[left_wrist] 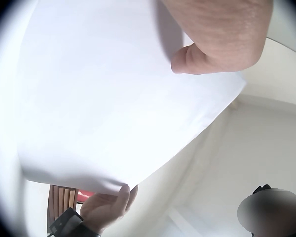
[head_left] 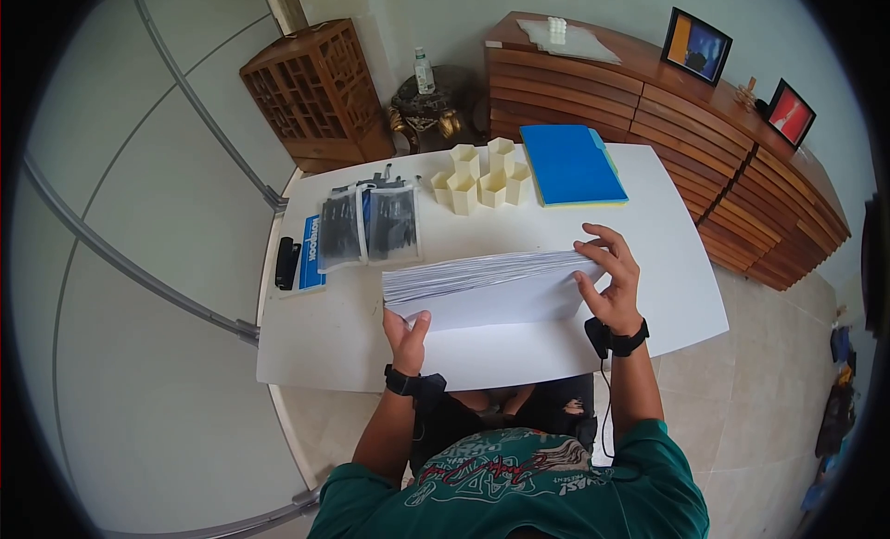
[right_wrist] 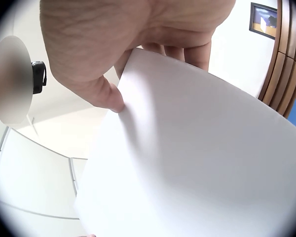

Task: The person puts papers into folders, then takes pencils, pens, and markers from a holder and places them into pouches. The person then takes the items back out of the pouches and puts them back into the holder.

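A thick stack of white paper [head_left: 501,305] stands on its long edge at the near side of the white table [head_left: 681,279], its sheets slightly fanned along the top. My left hand [head_left: 406,342] grips the stack's left end, the thumb on the near face and the other fingers hidden behind. At the upper right corner, my right hand [head_left: 614,284] holds the sheets between the thumb and the fingers at the far side. The right wrist view shows that thumb [right_wrist: 111,98] pressing the paper's face near the corner. In the left wrist view the white sheet [left_wrist: 98,98] fills most of the picture.
Behind the stack are two dark mesh pouches [head_left: 394,224], pale yellow hexagonal holders [head_left: 464,196] and a blue folder [head_left: 570,168]. A blue-and-white notebook [head_left: 311,261] and a black stapler [head_left: 285,264] lie by the left edge. A wooden cabinet [head_left: 565,85] stands beyond the table.
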A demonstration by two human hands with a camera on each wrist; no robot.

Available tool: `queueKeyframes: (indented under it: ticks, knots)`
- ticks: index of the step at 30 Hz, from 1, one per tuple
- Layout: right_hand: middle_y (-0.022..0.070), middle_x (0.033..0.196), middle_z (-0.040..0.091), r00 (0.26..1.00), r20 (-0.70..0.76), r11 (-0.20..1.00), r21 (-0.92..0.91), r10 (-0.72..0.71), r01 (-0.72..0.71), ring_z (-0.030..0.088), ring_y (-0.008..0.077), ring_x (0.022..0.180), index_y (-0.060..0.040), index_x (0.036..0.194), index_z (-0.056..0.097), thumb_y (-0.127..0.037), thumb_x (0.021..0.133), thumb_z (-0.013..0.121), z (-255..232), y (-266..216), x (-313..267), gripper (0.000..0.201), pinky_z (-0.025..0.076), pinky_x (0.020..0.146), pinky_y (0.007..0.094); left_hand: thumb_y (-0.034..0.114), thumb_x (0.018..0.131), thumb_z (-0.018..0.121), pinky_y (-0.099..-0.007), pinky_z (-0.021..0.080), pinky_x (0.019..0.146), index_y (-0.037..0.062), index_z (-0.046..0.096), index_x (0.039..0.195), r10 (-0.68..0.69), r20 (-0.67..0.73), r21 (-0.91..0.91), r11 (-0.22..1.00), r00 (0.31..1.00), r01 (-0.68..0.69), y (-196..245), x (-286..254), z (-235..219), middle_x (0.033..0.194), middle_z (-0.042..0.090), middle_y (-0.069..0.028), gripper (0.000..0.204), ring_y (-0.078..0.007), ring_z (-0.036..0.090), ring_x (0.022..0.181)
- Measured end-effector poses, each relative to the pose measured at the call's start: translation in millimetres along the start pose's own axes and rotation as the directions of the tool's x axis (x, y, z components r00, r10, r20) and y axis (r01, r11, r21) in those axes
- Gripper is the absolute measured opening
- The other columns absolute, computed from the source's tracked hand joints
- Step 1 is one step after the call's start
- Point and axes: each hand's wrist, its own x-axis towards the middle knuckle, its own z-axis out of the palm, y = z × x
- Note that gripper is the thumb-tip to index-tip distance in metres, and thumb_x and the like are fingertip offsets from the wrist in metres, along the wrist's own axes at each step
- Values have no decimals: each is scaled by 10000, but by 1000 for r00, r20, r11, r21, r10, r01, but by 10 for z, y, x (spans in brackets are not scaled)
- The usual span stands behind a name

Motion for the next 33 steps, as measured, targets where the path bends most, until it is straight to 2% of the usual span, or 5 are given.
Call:
queueKeyframes:
  ticks: [20, 22, 23, 25, 33]
  knots:
    - [129, 938, 684, 994, 8, 975, 193, 109, -109, 645, 231, 872, 12, 1003, 730, 24, 827, 673, 9, 4, 0, 186, 492, 770, 308, 114, 863, 696, -379, 380, 1043, 1, 436, 1390, 270, 79, 251, 926, 960, -281, 767, 471, 148, 1256, 545, -150, 598, -269, 518, 1185]
    - [128, 944, 686, 991, 14, 969, 212, 131, -131, 643, 228, 875, 14, 1001, 728, 25, 827, 675, 3, 24, -21, 183, 487, 772, 305, 110, 791, 733, -420, 386, 1044, 0, 512, 1335, 423, 395, 734, 389, 815, -557, 1200, 550, 244, 1244, 563, -179, 597, -350, 528, 1181]
    - [127, 950, 689, 988, 21, 960, 233, 152, -153, 641, 226, 878, 15, 1000, 725, 25, 827, 677, 6, 30, -32, 180, 483, 774, 303, 110, 791, 733, -420, 386, 1044, 0, 512, 1335, 422, 396, 733, 389, 815, -558, 1408, 586, 368, 1244, 563, -179, 597, -350, 528, 1181]
    - [125, 954, 691, 986, 14, 954, 251, 167, -165, 640, 221, 881, 17, 1003, 722, 26, 829, 676, 17, 31, -50, 181, 480, 776, 302, 139, 741, 770, -474, 388, 1050, -4, 553, 1311, 229, 629, 719, 192, 743, -668, 1712, 619, 696, 1269, 562, -184, 627, -394, 514, 1203]
    - [123, 959, 692, 981, -19, 941, 286, 194, -180, 636, 209, 880, 19, 1022, 712, 17, 836, 682, 23, 13, -71, 188, 471, 779, 295, 177, 783, 778, -426, 458, 946, 12, 656, 1145, -185, 635, 771, 214, 750, -600, 1483, 803, 1197, 1074, 665, -135, 416, -312, 626, 1047]
